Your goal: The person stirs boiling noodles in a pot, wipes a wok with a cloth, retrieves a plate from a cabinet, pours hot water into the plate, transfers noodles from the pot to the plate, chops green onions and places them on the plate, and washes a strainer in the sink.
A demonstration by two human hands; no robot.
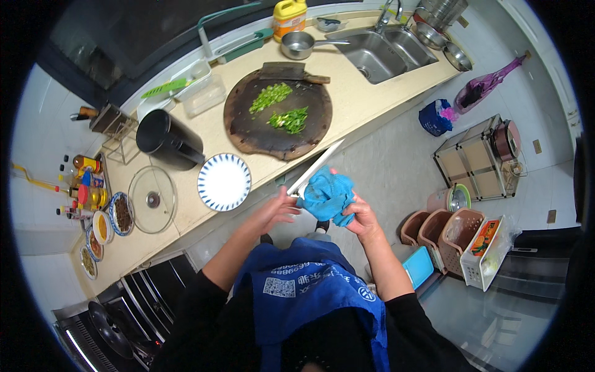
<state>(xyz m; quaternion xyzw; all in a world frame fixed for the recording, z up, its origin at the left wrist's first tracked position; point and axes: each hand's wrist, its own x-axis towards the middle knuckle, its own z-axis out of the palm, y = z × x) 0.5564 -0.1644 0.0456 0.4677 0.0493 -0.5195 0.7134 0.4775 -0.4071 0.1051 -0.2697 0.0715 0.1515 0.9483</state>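
Note:
My right hand (362, 217) holds a crumpled blue cloth (327, 193) in front of the blue apron. To its left, my left hand (278, 211) is slightly blurred, its fingers spread beside a cabinet door (316, 167) that stands ajar under the counter. On the counter ahead, a round wooden chopping board (241, 125) bears two piles of chopped greens (289, 120) and a cleaver (282, 71) at its back edge. A white plate with blue marks (224, 182) lies near the counter's edge, left of the board.
A black pitcher-like container (162, 135), a glass lid (160, 214) and filled dishes (122, 214) occupy the left counter. A saucepan (297, 45) stands left of the double sink (376, 56). Baskets (458, 237) stand at the right. The hob (121, 325) is at the lower left.

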